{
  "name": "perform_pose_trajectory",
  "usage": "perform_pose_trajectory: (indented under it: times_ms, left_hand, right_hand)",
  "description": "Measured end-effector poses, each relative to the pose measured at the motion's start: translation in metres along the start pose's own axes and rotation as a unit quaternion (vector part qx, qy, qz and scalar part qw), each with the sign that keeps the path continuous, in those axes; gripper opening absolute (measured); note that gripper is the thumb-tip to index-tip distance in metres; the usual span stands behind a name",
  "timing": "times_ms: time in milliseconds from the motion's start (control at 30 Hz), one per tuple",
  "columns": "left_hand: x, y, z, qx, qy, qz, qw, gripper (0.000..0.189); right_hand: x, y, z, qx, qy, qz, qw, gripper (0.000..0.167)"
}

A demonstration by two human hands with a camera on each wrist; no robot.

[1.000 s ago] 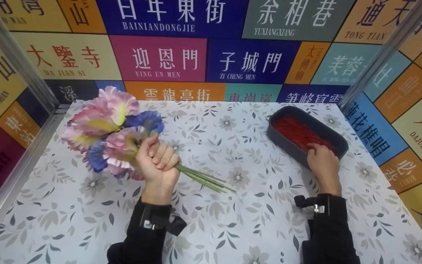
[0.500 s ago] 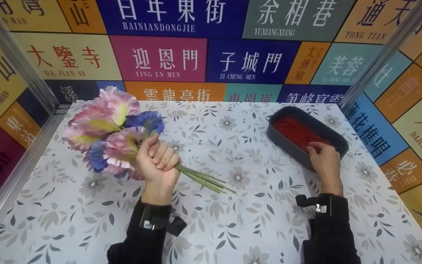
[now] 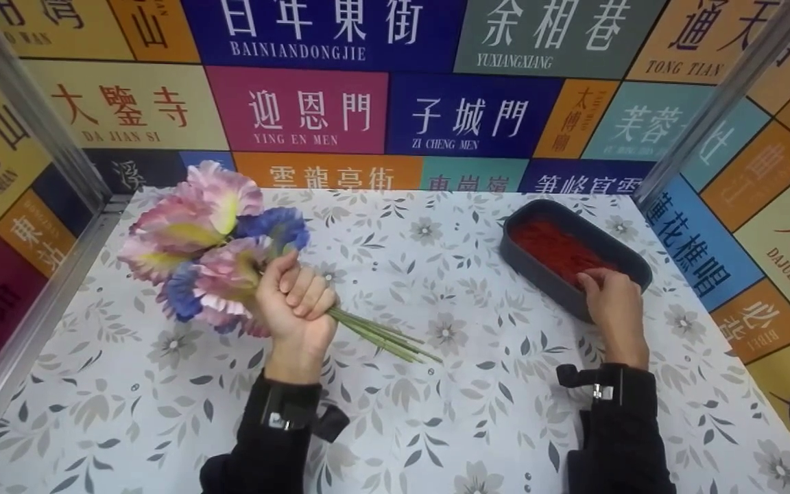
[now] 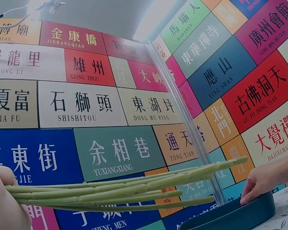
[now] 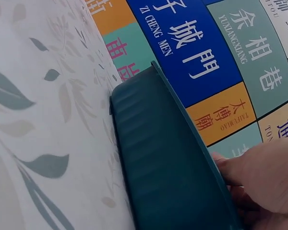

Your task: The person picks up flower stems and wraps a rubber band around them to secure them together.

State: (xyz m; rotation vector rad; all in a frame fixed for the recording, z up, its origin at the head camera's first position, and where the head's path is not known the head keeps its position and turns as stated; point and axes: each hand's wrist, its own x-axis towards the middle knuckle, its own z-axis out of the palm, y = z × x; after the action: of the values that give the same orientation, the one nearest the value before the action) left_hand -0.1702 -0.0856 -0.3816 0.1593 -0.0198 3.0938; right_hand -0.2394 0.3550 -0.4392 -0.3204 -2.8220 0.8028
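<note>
My left hand [image 3: 295, 295] grips a bouquet of flowers [image 3: 203, 219] just below the blooms, which are pink, yellow and blue with ruffled petals. Its green stems [image 4: 129, 189] come out of the fist and point right, loose at the ends. On the right, my right hand [image 3: 614, 309] is at the near rim of a dark oblong box [image 3: 546, 281], fingers bent, fingertips over the red filling [image 3: 559, 247]. Thumb and fingers are close to the rim [image 5: 201, 143] in the right wrist view. I cannot tell whether they pinch anything.
Both things are on a table [image 3: 395, 425] with a white leaf-and-flower print. Behind it stands a back wall [image 3: 299, 110] of coloured sign panels. Metal corner posts [image 3: 717, 89] rise at the back left and back right.
My right hand has shifted slightly right and toward me along the box's near rim. The box has stayed put. The left hand and the bouquet are almost still.
</note>
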Motion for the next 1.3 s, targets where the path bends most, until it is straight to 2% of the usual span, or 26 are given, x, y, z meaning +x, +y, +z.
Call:
perform_pose_trajectory:
  times_ms: [200,400,533,633,767,933,1100,1200,1300]
  left_hand:
    - [0.000,0.000,0.001,0.006,0.013,0.008,0.9999,0.048]
    - [0.000,0.000,0.002,0.007,0.017,0.012,0.9998,0.048]
    - [0.000,-0.001,0.001,0.004,0.015,0.010,0.9998,0.047]
    - [0.000,-0.001,0.001,0.004,0.017,0.013,0.9998,0.047]
    - [0.000,-0.001,0.002,0.005,0.024,0.017,0.9996,0.047]
    - [0.000,0.000,0.002,-0.003,0.032,0.013,0.9994,0.046]
    - [0.000,-0.001,0.003,0.002,0.035,0.014,0.9993,0.046]
    - [0.000,-0.001,0.002,0.006,0.033,0.016,0.9993,0.047]
    - [0.001,-0.001,0.002,0.005,0.030,0.016,0.9994,0.047]
  right_hand:
    - [-0.003,-0.001,-0.002,-0.026,-0.012,-0.009,0.9996,0.038]
    - [0.000,-0.006,-0.006,-0.003,0.037,-0.016,0.9992,0.041]
    - [-0.002,-0.012,-0.011,0.027,0.045,-0.019,0.9984,0.044]
    - [-0.006,-0.021,-0.017,0.047,0.039,-0.048,0.9970,0.044]
    - [-0.014,-0.034,-0.022,0.068,0.013,-0.123,0.9900,0.038]
    - [-0.025,-0.056,-0.022,0.110,-0.041,-0.224,0.9676,0.023]
    - [-0.041,-0.081,-0.022,0.169,-0.126,-0.273,0.9386,0.012]
    - [-0.051,-0.097,-0.022,0.199,-0.177,-0.303,0.9151,0.009]
    - [-0.061,-0.110,-0.024,0.210,-0.211,-0.357,0.8854,0.011]
